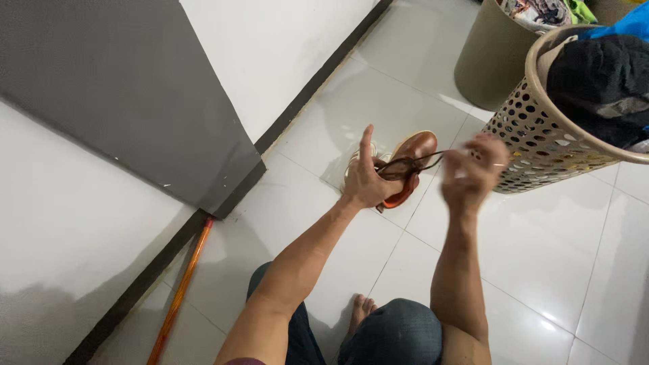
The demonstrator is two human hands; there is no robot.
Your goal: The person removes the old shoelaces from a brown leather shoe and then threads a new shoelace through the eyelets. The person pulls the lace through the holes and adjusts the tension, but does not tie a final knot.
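Note:
A brown leather shoe (414,150) with a pale sole is held up above the white tiled floor. My left hand (368,181) grips it from the near side, index finger pointing up. My right hand (473,172), blurred by motion, pinches the dark shoelace (426,159), which runs taut from the shoe to my fingers. A second, lighter shoe (356,160) shows partly behind my left hand; most of it is hidden.
A perforated beige laundry basket (541,142) full of dark clothes stands at the right, a plain beige bin (490,57) behind it. A white and grey wall with a dark skirting runs along the left. An orange stick (181,290) lies along it. My knees and bare foot (362,309) are below.

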